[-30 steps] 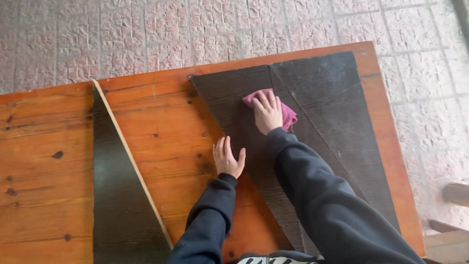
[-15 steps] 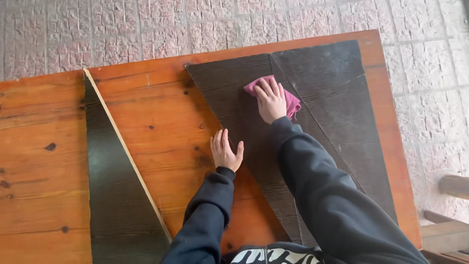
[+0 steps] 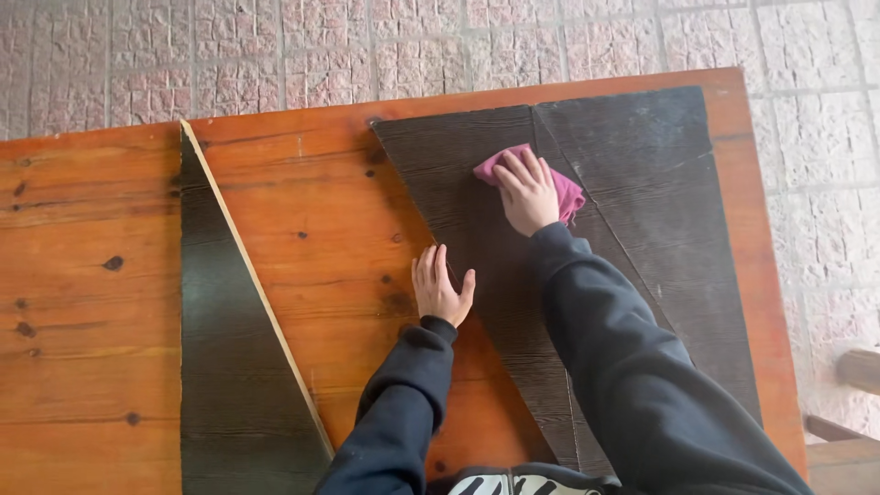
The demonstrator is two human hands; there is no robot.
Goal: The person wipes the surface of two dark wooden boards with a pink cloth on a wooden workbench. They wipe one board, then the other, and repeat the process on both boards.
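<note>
While the left hand point(image 3: 442, 291) lies flat, fingers spread, right-hand fingers press a pink cloth point(image 3: 532, 181) (dark panel point(image 3: 477, 229) narrowing toward the person).

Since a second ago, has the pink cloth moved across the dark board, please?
Yes. The pink cloth under the right hand has shifted slightly toward the seam between the dark boards, now lying nearer it.

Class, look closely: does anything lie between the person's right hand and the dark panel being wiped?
Yes: a pink cloth lies under the right hand, pressed flat on the dark triangular panel. The left hand rests bare at that panel's edge, with nothing visible under it.
</note>
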